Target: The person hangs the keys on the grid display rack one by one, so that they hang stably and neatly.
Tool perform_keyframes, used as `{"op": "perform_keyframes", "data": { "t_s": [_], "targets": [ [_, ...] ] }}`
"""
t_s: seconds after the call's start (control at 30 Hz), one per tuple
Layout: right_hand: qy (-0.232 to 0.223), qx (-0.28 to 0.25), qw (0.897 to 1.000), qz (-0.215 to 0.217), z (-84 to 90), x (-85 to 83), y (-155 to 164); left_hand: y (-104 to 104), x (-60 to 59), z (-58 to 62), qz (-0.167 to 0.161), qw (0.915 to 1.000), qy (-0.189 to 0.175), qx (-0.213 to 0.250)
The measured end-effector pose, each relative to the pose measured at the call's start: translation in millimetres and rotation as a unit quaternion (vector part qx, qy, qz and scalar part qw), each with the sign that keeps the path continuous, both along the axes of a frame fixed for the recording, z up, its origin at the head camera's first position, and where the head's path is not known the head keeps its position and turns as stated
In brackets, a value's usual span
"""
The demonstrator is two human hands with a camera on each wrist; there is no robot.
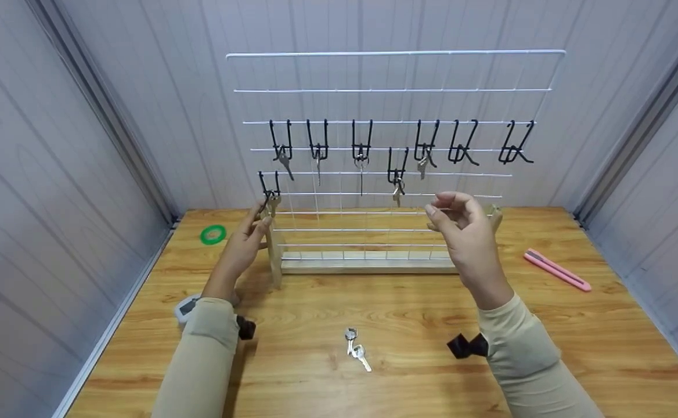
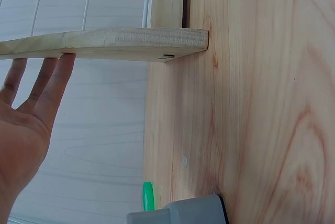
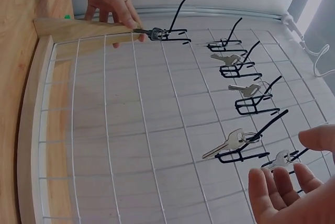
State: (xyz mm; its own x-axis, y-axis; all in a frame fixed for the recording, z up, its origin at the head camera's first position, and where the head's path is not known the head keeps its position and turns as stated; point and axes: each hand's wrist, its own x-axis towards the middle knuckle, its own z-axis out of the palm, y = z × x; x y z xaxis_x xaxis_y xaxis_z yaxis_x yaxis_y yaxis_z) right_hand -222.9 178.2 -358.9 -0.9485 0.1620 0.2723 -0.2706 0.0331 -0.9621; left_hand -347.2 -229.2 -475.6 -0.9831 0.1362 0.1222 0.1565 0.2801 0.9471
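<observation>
A white wire grid rack (image 1: pixel 368 230) with wooden side supports stands at the back, with several black hooks (image 1: pixel 318 139) on it. Keys, such as one key (image 3: pixel 227 144), hang from most hooks. My left hand (image 1: pixel 243 247) grips the rack's left wooden support (image 2: pixel 131 41): its thumb lies in front and its fingers reach behind, just below a key (image 1: pixel 275 200) on the lowest hook. My right hand (image 1: pixel 469 244) is raised before the grid's right side, fingers loosely bent and apart from the thumb, holding nothing visible. Two keys (image 1: pixel 360 355) lie on the table.
A green tape roll (image 1: pixel 213 234) lies at the left of the wooden table (image 1: pixel 408 313). A grey-white device (image 1: pixel 185 307) is partly hidden by the left forearm. On the right lies a pink cutter (image 1: pixel 556 270). Panelled walls (image 1: pixel 83 203) enclose the table.
</observation>
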Motion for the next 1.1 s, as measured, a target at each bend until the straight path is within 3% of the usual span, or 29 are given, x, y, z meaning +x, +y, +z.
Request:
{"op": "perform_keyframes", "data": {
  "t_s": [0.23,0.43,0.7,0.93,1.1],
  "targets": [
    [-0.021,-0.017,0.999,0.037,-17.7,3.5,-5,-1,0.2,-0.3,-0.003,1.0,0.001,0.002],
    [-0.075,0.034,0.993,0.088,-51.3,6.8,-18,-2,-0.6,-1.6,-0.007,1.0,-0.001,-0.002],
    [-0.133,0.097,0.969,0.186,-103.2,15.8,-37,-2,-1.3,-2.1,-0.015,0.9999,0.0,-0.001],
    [-0.171,0.137,0.944,0.247,-143.6,23.6,-56,-3,-2.4,-2.3,-0.013,0.9999,0.0,-0.003],
    [-0.188,0.18,0.928,0.265,-161.9,25.6,-68,-2,-2.9,-2.9,-0.012,0.9999,-0.001,0.0]
  ]
}}
